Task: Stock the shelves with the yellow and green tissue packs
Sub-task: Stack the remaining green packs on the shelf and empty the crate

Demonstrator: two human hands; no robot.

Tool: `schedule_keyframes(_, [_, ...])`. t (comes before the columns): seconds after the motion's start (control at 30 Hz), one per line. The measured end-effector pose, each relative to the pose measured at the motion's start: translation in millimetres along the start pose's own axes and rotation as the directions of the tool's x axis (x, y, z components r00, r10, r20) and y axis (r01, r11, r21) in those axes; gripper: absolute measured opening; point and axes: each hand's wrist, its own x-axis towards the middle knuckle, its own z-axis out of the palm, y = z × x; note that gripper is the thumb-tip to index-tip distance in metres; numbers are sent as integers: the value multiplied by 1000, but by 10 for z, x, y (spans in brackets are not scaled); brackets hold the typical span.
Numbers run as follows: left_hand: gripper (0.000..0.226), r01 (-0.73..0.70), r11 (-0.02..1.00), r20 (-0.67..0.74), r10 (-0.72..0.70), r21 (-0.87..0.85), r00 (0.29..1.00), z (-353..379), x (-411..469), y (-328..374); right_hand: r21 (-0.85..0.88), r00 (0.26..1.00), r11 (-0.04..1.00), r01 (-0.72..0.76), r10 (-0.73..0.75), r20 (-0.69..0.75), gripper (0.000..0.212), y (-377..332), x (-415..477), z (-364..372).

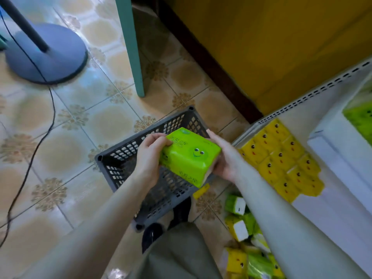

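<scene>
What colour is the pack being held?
Bright green tissue pack with a smiley face, clearest in the head view.

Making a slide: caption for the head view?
Left hand and right hand grip a green tissue pack over a grey basket, beside yellow packs on a shelf.

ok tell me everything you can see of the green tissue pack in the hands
The green tissue pack is a bright lime, box-shaped soft pack in glossy plastic wrap, with a printed smiley face and lettering on it. It is held tilted over the grey slotted basket, gripped at its two ends by the left hand and the right hand.
</scene>
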Motion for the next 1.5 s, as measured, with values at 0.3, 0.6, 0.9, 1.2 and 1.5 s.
schedule_keyframes(0.3, [22,191,980,299,-201,64,933,380,-775,180,109,895,896,430,-407,-184,6,4,-1121,-482])
schedule_keyframes(0.6, [26,40,998,316,-51,42,947,1567,-1474,-92,86,648,753,653,-496,-578,25,166,-1918,-1519])
schedule_keyframes(0.9, [21,-169,956,427,53,239,903,2884,-1876,-674,25,534,684,729,-546,-645,16,266,-2237,-2627])
schedule_keyframes(1.2, [43,-497,693,478,245,522,843,3528,-1537,-888,-46,532,753,657,-506,-679,37,-45,-1907,-3189])
schedule_keyframes(1.5, [38,-402,797,406,218,450,887,3804,-1512,-841,-51,501,761,647,-475,-724,9,-397,-1640,-3309])
